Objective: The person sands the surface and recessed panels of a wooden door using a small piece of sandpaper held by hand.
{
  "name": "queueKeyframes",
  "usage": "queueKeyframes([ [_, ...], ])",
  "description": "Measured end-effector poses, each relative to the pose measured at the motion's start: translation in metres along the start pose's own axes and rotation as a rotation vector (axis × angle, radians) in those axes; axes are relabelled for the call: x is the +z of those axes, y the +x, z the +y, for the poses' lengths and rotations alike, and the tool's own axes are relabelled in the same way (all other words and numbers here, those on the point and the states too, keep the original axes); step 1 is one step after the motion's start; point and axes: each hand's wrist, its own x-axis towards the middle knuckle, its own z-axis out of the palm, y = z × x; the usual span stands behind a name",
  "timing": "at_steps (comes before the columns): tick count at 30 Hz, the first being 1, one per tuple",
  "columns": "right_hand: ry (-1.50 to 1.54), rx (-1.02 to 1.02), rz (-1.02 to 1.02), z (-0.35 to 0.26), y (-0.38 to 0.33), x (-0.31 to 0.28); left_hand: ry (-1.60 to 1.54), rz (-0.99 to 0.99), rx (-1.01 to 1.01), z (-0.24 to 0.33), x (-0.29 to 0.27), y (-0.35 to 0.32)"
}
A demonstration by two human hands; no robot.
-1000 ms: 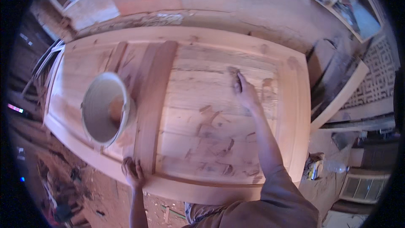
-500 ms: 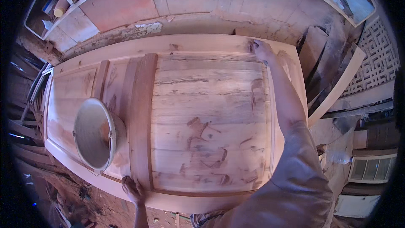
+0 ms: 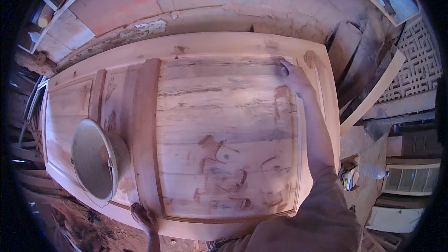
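A: Where your left hand [image 3: 144, 218] rests, what is entered first?

B: Item one: a pale round bucket [image 3: 98, 158], lying on its side just up and left of your left hand, its mouth turned toward you, on the left part of the wooden door [image 3: 224, 126].

A: And the hand itself?

B: Your left hand lies on the near edge of the door, at the foot of the upright middle rail [image 3: 145, 130]. Fingers curl over the edge; whether they grip or merely press, I cannot tell.

A: Next entry, moving right?

B: Item two: the large planked panel [image 3: 224, 112], lying between your two hands, marked with darker smears and streaks.

A: Your right hand?

B: Your right hand [image 3: 295, 77] is stretched to the panel's far right corner, palm down and fingers spread flat on the wood, holding nothing that shows.

A: Beyond it?

B: Item three: loose boards and offcuts [image 3: 364, 65] to the right of your right hand, off the door. Item four: a lattice screen [image 3: 415, 60] further right.
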Motion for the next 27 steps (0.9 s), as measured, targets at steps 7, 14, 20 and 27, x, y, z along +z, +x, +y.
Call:
queueKeyframes([
  [7, -0.055, -0.018, 0.135, -0.007, 0.023, 0.040, 0.035, 0.044, -0.008, 0.009, -0.001, 0.003],
  [14, -0.090, -0.010, 0.080, -0.012, 0.082, 0.025, 0.000, 0.014, -0.013, 0.012, -0.001, 0.006],
  [20, 0.008, 0.232, -0.420, -0.069, 0.066, -0.063, 0.041, 0.047, 0.008, 0.012, -0.015, -0.001],
  [27, 0.112, -0.088, -0.009, -0.016, 0.113, -0.007, 0.063, 0.024, 0.024, 0.006, -0.001, 0.007],
])
